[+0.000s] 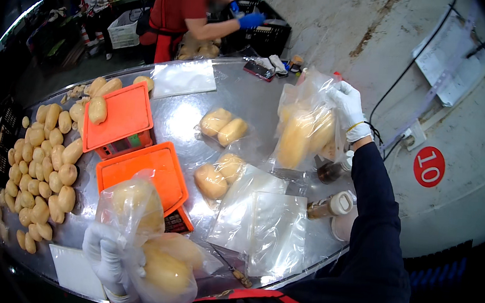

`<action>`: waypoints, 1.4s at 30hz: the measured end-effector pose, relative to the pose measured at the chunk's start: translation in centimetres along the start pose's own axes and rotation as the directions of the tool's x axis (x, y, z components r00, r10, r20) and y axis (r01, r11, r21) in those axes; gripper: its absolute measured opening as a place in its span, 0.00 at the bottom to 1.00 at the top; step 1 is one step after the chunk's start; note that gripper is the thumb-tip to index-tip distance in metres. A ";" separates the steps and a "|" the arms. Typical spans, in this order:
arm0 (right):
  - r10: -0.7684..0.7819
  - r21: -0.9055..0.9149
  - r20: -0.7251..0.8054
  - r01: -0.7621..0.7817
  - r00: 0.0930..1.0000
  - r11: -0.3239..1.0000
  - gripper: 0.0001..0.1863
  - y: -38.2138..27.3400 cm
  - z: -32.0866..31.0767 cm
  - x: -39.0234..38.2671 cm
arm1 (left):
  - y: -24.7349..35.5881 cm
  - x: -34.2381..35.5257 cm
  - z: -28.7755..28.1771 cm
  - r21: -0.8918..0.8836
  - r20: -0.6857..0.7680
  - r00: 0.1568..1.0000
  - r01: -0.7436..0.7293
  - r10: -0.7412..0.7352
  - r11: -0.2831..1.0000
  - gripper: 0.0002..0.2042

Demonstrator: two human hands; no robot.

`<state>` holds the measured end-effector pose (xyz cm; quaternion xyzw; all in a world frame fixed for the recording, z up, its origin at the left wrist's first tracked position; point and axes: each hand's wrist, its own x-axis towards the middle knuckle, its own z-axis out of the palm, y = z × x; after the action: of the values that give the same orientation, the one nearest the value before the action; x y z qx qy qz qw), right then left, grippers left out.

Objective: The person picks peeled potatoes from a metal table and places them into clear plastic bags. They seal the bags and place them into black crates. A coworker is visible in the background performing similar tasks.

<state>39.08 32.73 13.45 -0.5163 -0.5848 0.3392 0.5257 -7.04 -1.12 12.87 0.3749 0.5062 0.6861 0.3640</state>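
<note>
My right hand point(347, 107), in a white glove, pinches the gathered top of a clear bag of potatoes point(298, 136) at the far right of the metal table. At the near left my white-gloved left hand point(105, 258) is closed on the plastic of another clear bag of potatoes point(166, 269). One more bagged lot of potatoes point(134, 197) sits on the nearer orange scale point(160, 170), just above that hand. Two small bags of potatoes, a farther bag point(223, 125) and a nearer bag point(217, 175), lie mid-table. Flat empty bags point(279, 230) are spread below them.
Loose potatoes point(42, 168) cover the table's left side. A second orange scale point(120, 115) carries one potato. Lidded jars point(330, 205) line the right edge beside the wall. A screwdriver-like tool point(237, 275) lies near me. Across the table stands a person in red point(180, 7) wearing blue gloves.
</note>
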 end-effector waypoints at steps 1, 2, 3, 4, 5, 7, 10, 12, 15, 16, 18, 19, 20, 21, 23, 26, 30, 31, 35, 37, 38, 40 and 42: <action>-0.032 0.000 0.010 0.032 0.999 0.999 0.02 -2.1 0.1 -1.0 | 0.3 -0.4 -0.5 -0.009 -0.008 1.000 -0.018 0.018 1.000 0.22; -0.064 -0.001 0.019 0.064 0.998 0.998 0.01 -4.2 0.2 -2.2 | 0.6 -0.8 -0.9 -0.027 -0.005 0.999 -0.035 0.034 0.999 0.22; -0.100 0.033 -0.016 0.101 0.995 0.994 0.00 -6.4 0.6 -3.6 | 0.9 -1.2 -1.4 -0.049 -0.001 0.998 -0.055 0.055 0.997 0.22; -0.122 0.075 -0.047 0.125 0.991 0.989 0.00 -7.5 1.0 -4.9 | 1.2 -1.5 -1.6 -0.055 -0.001 0.998 -0.069 0.069 0.996 0.21; -0.142 0.116 -0.078 0.151 0.987 0.982 0.00 -8.9 1.1 -6.3 | 1.5 -1.7 -1.9 -0.051 0.005 0.998 -0.058 0.059 0.997 0.21; -0.154 0.182 -0.050 0.160 0.987 0.970 0.02 -11.5 1.6 -9.9 | 2.0 -2.7 -3.7 -0.032 0.004 0.999 -0.034 0.034 0.999 0.21; -0.168 0.183 -0.064 0.177 0.984 0.967 0.04 -13.6 1.1 -15.1 | 2.4 -3.6 -6.0 -0.094 0.037 0.996 -0.079 0.083 0.992 0.20; -0.146 0.267 -0.069 0.159 0.987 0.951 0.03 -15.3 2.6 -19.3 | -0.4 -4.0 -11.4 0.139 0.031 0.972 -0.237 0.235 0.962 0.19; -0.131 0.289 -0.058 0.142 0.990 0.947 0.04 -16.0 3.6 -26.0 | 2.7 -4.7 -12.4 0.029 0.075 0.988 -0.136 0.134 0.990 0.18; -0.120 0.252 -0.059 0.131 0.991 0.959 0.04 -16.2 4.0 -28.4 | 4.2 -5.4 -12.3 -0.053 0.104 0.994 -0.033 0.039 0.998 0.18; -0.145 0.143 -0.162 0.169 0.976 0.975 0.04 -18.5 5.6 -34.3 | 4.7 -5.2 -14.5 -0.034 0.182 0.982 -0.052 0.057 0.998 0.18; -0.159 0.094 -0.206 0.181 0.966 0.979 0.03 -18.9 6.9 -37.0 | 4.7 -5.2 -16.0 -0.020 0.214 0.974 -0.065 0.068 0.998 0.18; -0.131 0.199 -0.241 0.181 0.962 0.963 0.03 -18.8 7.7 -39.5 | 3.8 -4.9 -17.8 0.005 0.204 0.971 -0.128 0.125 0.992 0.17; -0.147 0.118 -0.302 0.190 0.942 0.975 0.03 -19.8 8.2 -42.9 | 4.1 -4.6 -18.8 -0.043 0.283 0.956 -0.069 0.079 0.997 0.17; -0.081 0.166 -0.357 0.149 0.931 0.975 0.03 -19.4 10.1 -48.1 | 5.8 -4.8 -20.8 -0.057 0.394 0.919 0.028 -0.003 0.998 0.17; -0.131 0.053 -0.506 0.182 0.852 0.982 0.05 -23.0 12.6 -57.2 | 5.5 -3.7 -23.7 -0.053 0.578 0.816 0.048 -0.008 0.997 0.15; -0.063 0.071 -0.643 0.142 0.763 0.987 0.05 -25.4 14.4 -69.2 | 5.4 -4.4 -25.2 -0.018 0.715 0.697 0.097 -0.055 0.995 0.12; -0.004 0.096 -0.692 0.097 0.722 0.991 0.05 -26.3 15.0 -72.9 | 5.1 -4.9 -24.6 -0.013 0.757 0.649 0.126 -0.072 0.992 0.12; -0.204 -0.235 -0.819 0.010 0.536 0.972 0.05 -30.3 18.4 -83.5 | 6.0 -9.2 -23.5 0.028 0.906 0.409 0.204 -0.111 0.979 0.11; -0.110 -0.186 -0.872 -0.116 0.477 0.976 0.05 -32.5 20.6 -88.8 | 4.9 -11.0 -24.4 -0.004 0.920 0.379 0.260 -0.098 0.966 0.09; -0.152 -0.259 -0.861 -0.161 0.485 0.953 0.05 -33.6 21.3 -90.3 | 5.0 -12.0 -25.3 -0.012 0.924 0.376 0.206 -0.068 0.978 0.08; -0.140 -0.218 -0.892 -0.139 0.431 0.966 0.05 -34.5 22.4 -95.2 | 3.9 -14.9 -25.0 -0.022 0.945 0.326 0.071 -0.002 0.997 0.10; -0.137 -0.192 -0.942 -0.156 0.308 0.969 0.02 -35.4 22.7 -100.2 | 2.3 -17.8 -24.5 -0.039 0.961 0.269 -0.119 0.070 0.992 0.15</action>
<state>-0.18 -68.59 15.32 -0.6809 -0.1971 -0.1021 0.6979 -20.84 -27.59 7.47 0.7488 0.1757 0.3322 0.5460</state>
